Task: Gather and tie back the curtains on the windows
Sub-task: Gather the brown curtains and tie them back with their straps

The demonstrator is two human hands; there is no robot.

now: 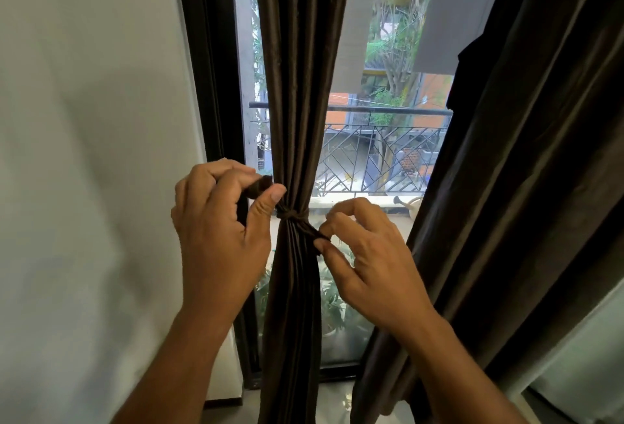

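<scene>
Dark brown curtain [297, 85] gathered at the window [381, 139], cinched by a matching tie [292, 213].

It hangs vertically, pleated, narrowest at the knot. One tie end is pinched by the left hand [219, 221], the other by the right hand [364, 254].

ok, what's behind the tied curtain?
Behind the tied curtain is the window glass, with a balcony railing, buildings and trees outside. The strip of view straight behind the fabric is covered. Both hands pinch the tie ends.
</scene>
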